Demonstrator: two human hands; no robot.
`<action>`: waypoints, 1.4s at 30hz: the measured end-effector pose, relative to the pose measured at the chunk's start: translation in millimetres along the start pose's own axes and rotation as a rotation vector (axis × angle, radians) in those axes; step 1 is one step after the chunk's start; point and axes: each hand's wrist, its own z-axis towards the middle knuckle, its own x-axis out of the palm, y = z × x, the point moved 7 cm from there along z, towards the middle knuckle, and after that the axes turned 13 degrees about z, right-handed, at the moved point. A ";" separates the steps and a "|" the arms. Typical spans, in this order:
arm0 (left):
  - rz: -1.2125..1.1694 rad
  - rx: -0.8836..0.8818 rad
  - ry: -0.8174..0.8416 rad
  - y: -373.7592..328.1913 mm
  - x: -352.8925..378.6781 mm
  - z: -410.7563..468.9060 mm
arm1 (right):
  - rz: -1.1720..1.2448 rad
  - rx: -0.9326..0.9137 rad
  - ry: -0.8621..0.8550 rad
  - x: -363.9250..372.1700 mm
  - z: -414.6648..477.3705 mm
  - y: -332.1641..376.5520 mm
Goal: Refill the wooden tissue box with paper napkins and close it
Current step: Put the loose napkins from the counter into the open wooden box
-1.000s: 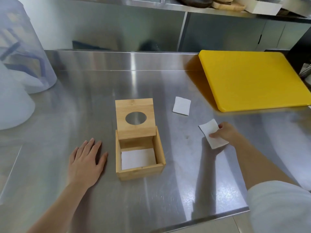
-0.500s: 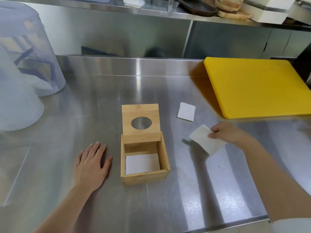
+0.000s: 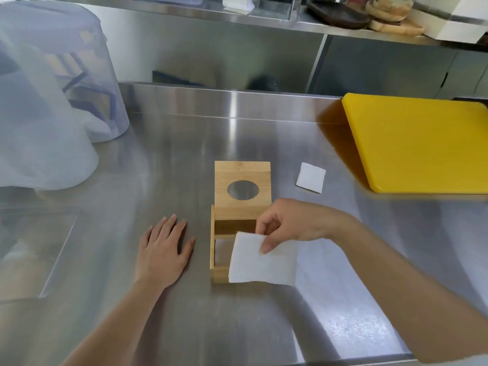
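Note:
The wooden tissue box (image 3: 213, 247) stands open in the middle of the steel counter. Its lid (image 3: 242, 178), with an oval hole, is tipped up and back. My right hand (image 3: 293, 223) pinches a white paper napkin (image 3: 262, 262) and holds it over the box's opening, covering most of the inside. A sliver of white napkin shows in the box at the left. Another napkin (image 3: 310, 177) lies flat on the counter to the right of the lid. My left hand (image 3: 162, 249) rests flat on the counter, fingers apart, left of the box and not touching it.
A yellow cutting board (image 3: 422, 143) lies at the back right. Large translucent plastic containers (image 3: 47, 101) stand at the far left. A shelf above the counter holds dark and wooden dishes (image 3: 369, 14). The counter's front edge (image 3: 343, 361) runs along the bottom.
My right hand has carried the napkin leftward from the counter to above the open box. My left hand has stayed flat in place.

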 end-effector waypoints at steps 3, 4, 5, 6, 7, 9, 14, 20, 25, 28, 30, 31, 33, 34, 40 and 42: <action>0.003 0.008 -0.001 -0.8 -0.9 -0.2 | -0.108 -0.027 -0.023 11.6 16.4 3.3; 0.003 0.008 -0.003 -0.9 -1.1 -0.4 | -0.141 -0.034 -0.046 13.5 20.0 2.9; 0.002 0.006 -0.004 -1.0 -1.3 -0.5 | -0.171 -0.040 -0.075 14.5 22.9 2.5; 0.001 0.006 -0.004 -1.1 -1.3 -0.5 | -0.196 -0.043 -0.107 14.8 25.3 1.9; 0.001 0.006 -0.004 -1.3 -1.3 -0.4 | -0.214 -0.040 -0.135 15.4 27.2 1.0; 0.000 0.011 -0.003 -1.5 -1.2 0.1 | -0.266 -0.032 -0.181 18.1 31.3 -0.9; 0.014 0.016 -0.001 0.2 1.8 1.0 | -0.394 -0.048 -0.267 28.9 41.3 -3.3; 0.002 0.017 -0.008 -0.3 2.1 1.1 | -0.491 -0.007 -0.279 41.8 51.0 -7.8; -0.003 0.023 -0.014 -0.3 2.7 1.2 | -0.600 0.034 -0.288 47.4 57.6 -16.5; 0.000 0.025 -0.011 -0.5 3.6 1.5 | -0.625 0.005 -0.334 46.6 58.4 -18.1; 0.007 0.025 -0.013 -0.2 4.2 1.5 | -0.597 -0.029 -0.368 44.3 56.4 -15.8; 0.008 0.025 -0.013 0.0 4.1 1.7 | -0.581 -0.047 -0.387 42.8 54.4 -14.2; 0.004 0.027 -0.014 0.1 4.0 1.9 | -0.524 -0.077 -0.413 37.5 47.0 -11.1; -0.001 0.027 -0.014 -0.2 3.9 2.0 | -0.479 -0.084 -0.407 33.8 41.9 -9.8; -0.006 0.016 -0.022 -0.9 4.3 2.1 | 0.098 -0.136 -0.409 -10.1 8.5 -8.8; -0.008 0.015 -0.022 -0.7 4.3 2.0 | 0.335 -0.152 -0.524 -35.8 4.2 -22.4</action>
